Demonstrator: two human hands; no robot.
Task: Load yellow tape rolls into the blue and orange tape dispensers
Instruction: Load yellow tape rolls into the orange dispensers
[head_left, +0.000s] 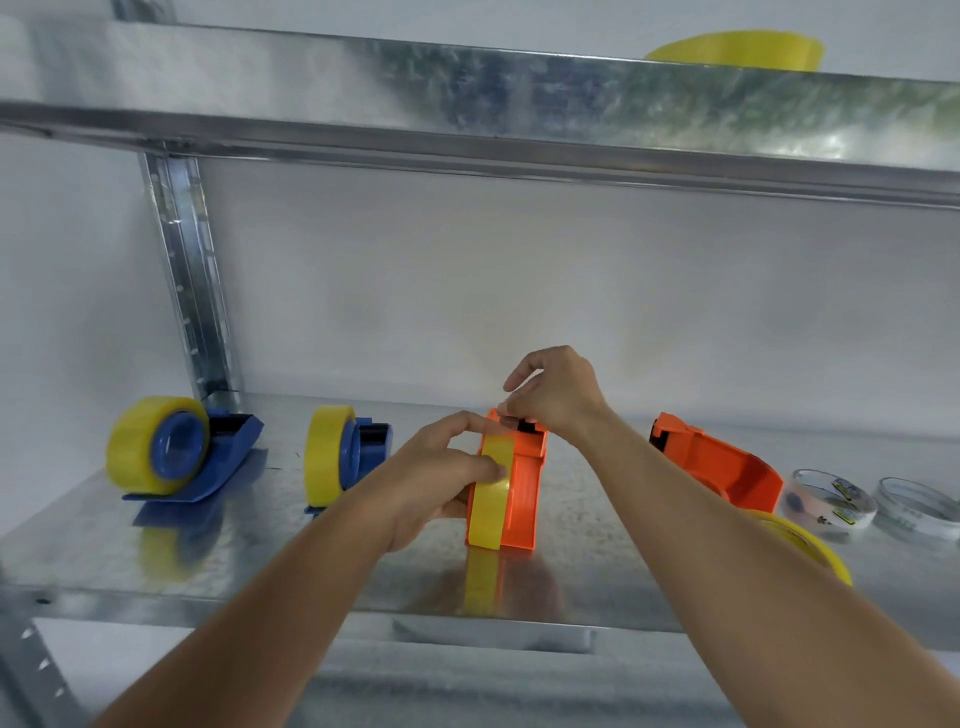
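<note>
currently left hand (441, 470) grips yellow tape roll (491, 493) seated edge-on in orange dispenser (524, 483), right hand (550, 395) pinching tape end at the cutter beyond it.

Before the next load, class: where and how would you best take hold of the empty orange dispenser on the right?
Grip the empty orange dispenser across its two flat side walls near the open rear, probably coming from above and in front. It lies apart from the hands, its blade end points to the wall, and the clear rolls crowd its right.
</note>
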